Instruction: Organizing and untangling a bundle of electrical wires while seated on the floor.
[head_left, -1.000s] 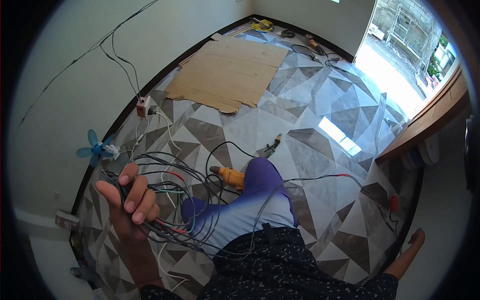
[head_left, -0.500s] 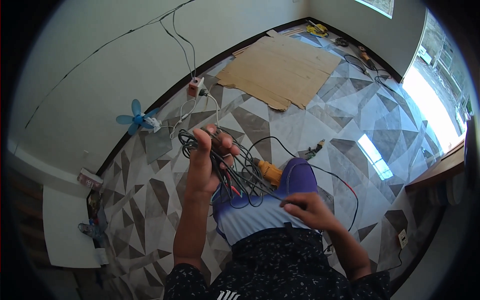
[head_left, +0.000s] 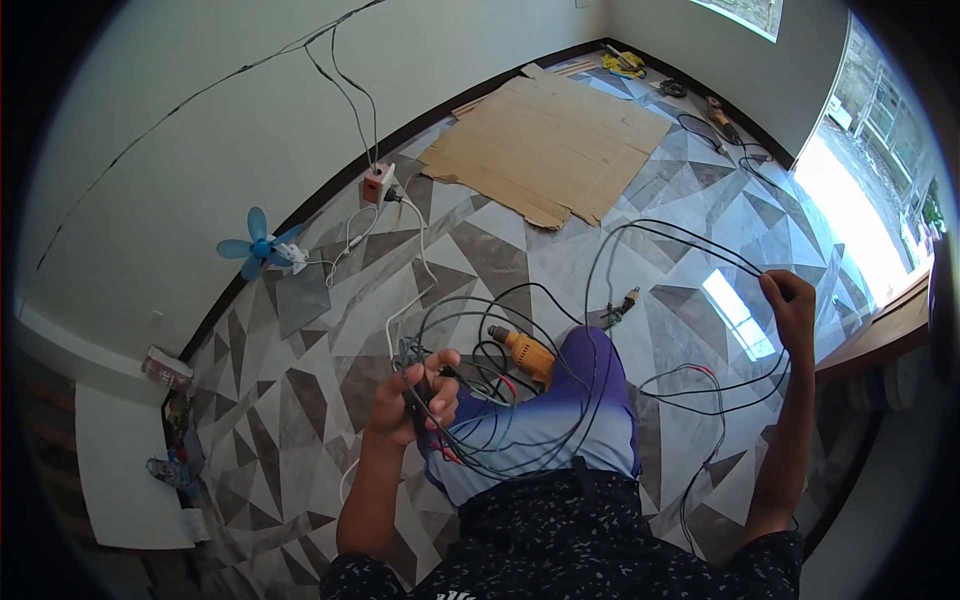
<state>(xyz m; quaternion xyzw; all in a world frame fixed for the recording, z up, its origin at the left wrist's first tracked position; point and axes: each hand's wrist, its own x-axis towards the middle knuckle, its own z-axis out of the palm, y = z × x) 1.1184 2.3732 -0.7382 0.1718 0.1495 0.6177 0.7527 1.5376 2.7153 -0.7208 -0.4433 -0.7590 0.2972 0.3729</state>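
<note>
My left hand (head_left: 415, 400) is closed around a bundle of dark electrical cable (head_left: 500, 470), whose loose loops hang over my lap. Out to the right, my right hand (head_left: 790, 297) pinches a stretch of the same cable, and two strands run from it back toward the bundle. More cable, with a red section on it, trails below that hand to the floor. A yellow power drill (head_left: 527, 357) lies on the floor by my purple-trousered knee (head_left: 598, 355). Behind it sits a plug (head_left: 630, 299) at a cable's end.
Flat cardboard (head_left: 545, 145) covers part of the tiled floor ahead. By the left wall are a blue fan (head_left: 261, 247) and an outlet box (head_left: 378, 184) with a white cord (head_left: 418, 230) plugged in. Another power tool (head_left: 720, 118) lies near the bright doorway at the right.
My right hand has swung out to the right and up, drawing cable from the bundle into wide loops. My left hand has lowered, and its coil has loosened.
</note>
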